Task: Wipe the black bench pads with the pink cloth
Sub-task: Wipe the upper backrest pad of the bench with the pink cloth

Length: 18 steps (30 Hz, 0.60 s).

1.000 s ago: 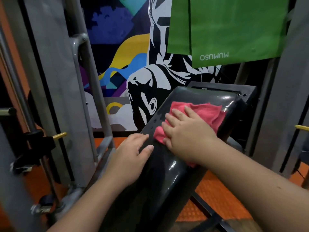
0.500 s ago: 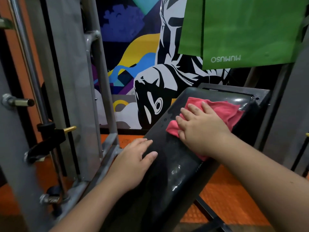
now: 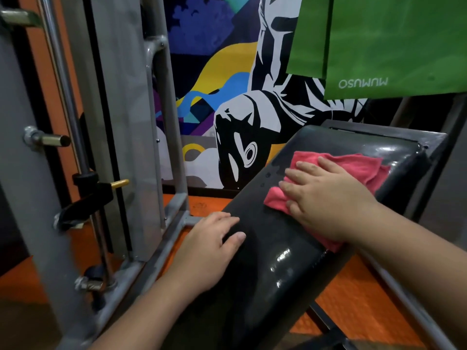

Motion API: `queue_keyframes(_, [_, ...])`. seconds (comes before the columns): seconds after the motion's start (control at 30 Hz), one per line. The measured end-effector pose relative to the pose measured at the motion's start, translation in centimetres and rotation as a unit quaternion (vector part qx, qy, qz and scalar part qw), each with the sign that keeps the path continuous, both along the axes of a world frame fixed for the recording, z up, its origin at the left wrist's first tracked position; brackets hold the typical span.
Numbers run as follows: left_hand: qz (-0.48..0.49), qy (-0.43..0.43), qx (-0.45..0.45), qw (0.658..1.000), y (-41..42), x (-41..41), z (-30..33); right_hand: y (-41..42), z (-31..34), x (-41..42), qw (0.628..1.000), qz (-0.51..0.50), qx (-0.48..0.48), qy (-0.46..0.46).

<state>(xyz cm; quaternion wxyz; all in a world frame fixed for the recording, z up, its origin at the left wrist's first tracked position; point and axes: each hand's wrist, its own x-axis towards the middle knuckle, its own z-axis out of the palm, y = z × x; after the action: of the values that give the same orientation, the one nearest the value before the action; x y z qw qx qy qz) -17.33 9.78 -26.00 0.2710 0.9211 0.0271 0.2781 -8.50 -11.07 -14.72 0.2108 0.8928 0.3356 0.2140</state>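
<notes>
Pink cloth (image 3: pixel 353 170) is sitting on the far end of the black bench pad (image 3: pixel 285 251), which is tilted up and away and looks shiny and wet, with a few droplets just left of the cloth. The right hand (image 3: pixel 326 200) lies flat on top of the cloth, fingers straight and a bit spread, pointing left, palm pressing it into the pad. Cloth sticks out past the fingertips and on the far right side of the hand. The left hand (image 3: pixel 212 248) rests on the near left edge of the pad, fingers relaxed and loosely apart, thumb lying on the top surface, holding nothing. Left of the pad there's a grey metal frame (image 3: pixel 121 122) with pegs. Behind it all is a colourful mural (image 3: pixel 227 102), a green bag (image 3: pixel 394 44) hangs top right, and the floor (image 3: pixel 358 301) is orange.
</notes>
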Motion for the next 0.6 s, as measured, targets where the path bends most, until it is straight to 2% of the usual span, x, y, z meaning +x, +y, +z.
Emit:
queue_keyframes(0.07, [0.010, -0.010, -0.010, 1.000, 0.1, 0.3, 0.0, 1.6, -0.1, 0.2, 1.000, -0.023, 0.008, 0.005])
queue_keyframes(0.23, [0.013, -0.003, -0.017, 1.000, 0.3, 0.4, 0.2, 1.1, -1.4, -0.1, 0.999, 0.003, -0.039, 0.022])
queue_keyframes(0.37, [0.026, 0.008, -0.033, 0.999, 0.6, 0.9, 0.5, 3.4, -0.5, 1.0, 0.999, -0.035, -0.019, 0.018])
queue_keyframes(0.5, [0.025, 0.020, -0.033, 0.999, 0.4, 0.6, 0.4, 2.4, -1.9, 0.0, 0.997, 0.029, -0.063, 0.031])
queue_keyframes(0.6, [0.028, 0.022, -0.025, 0.999, 0.8, 0.6, 0.6, 2.5, -0.7, 1.1, 0.999, -0.001, -0.037, 0.014])
